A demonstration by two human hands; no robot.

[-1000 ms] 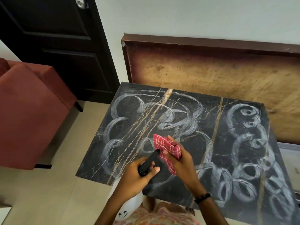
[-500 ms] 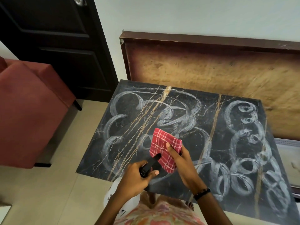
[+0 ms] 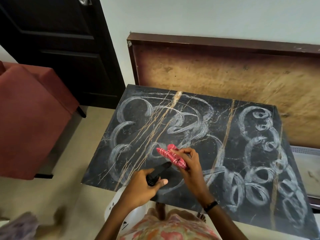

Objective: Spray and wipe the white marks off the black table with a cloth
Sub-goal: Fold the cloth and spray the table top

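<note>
The black marble-look table [image 3: 230, 118] carries white looping marks [image 3: 259, 153] over most of its top. My left hand [image 3: 143, 186] grips the black head of a spray bottle [image 3: 158, 172], whose nozzle points toward the cloth; the white bottle body [image 3: 114, 205] hangs below my wrist off the table's front edge. My right hand [image 3: 188, 163] holds a bunched red checked cloth [image 3: 170, 155] just above the table's front-middle, close to the nozzle tip.
A red upholstered chair [image 3: 29, 118] stands left of the table. A dark door [image 3: 57, 49] is behind it. A brown framed board [image 3: 225, 71] leans on the wall behind the table. A pale object [image 3: 306, 163] lies at the right edge.
The cloth went from spread flat in my right hand to bunched and folded in my fingers. The spray bottle stays aimed at it. The view shifted slightly.
</note>
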